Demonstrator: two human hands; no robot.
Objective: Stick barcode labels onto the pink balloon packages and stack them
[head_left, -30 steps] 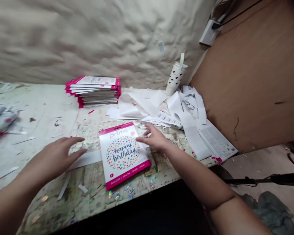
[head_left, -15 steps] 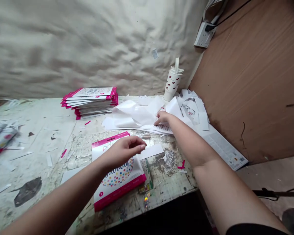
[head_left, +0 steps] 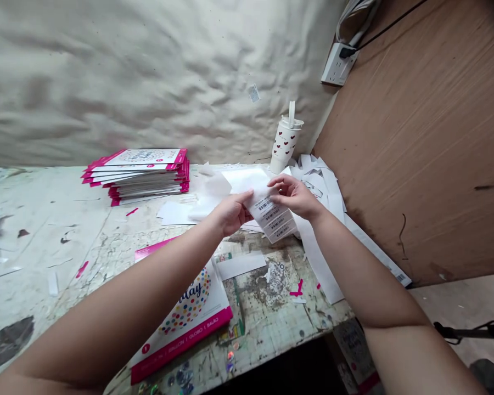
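A white sheet of barcode labels is up above the table, tilted, its printed rows facing me. My left hand pinches its left edge, thumb on top. At the opposite edge my right hand is closed, thumb and curled fingertips on the sheet; whether a single label is between them I cannot tell. Under my left forearm lies a pink and white balloon packet, partly hidden, printed with a dotted balloon. Beside it is a blank white paper strip.
A stack of similar pink-edged packets stands at the back left. Behind my hands are crumpled white backing papers and a white tumbler with hearts. A brown board bounds the right side. Paper scraps and pink bits litter the worn table.
My right hand has lifted the label sheet from the paper pile and drawn it nearer. My left hand has moved forward from above the packet and taken hold of the sheet.
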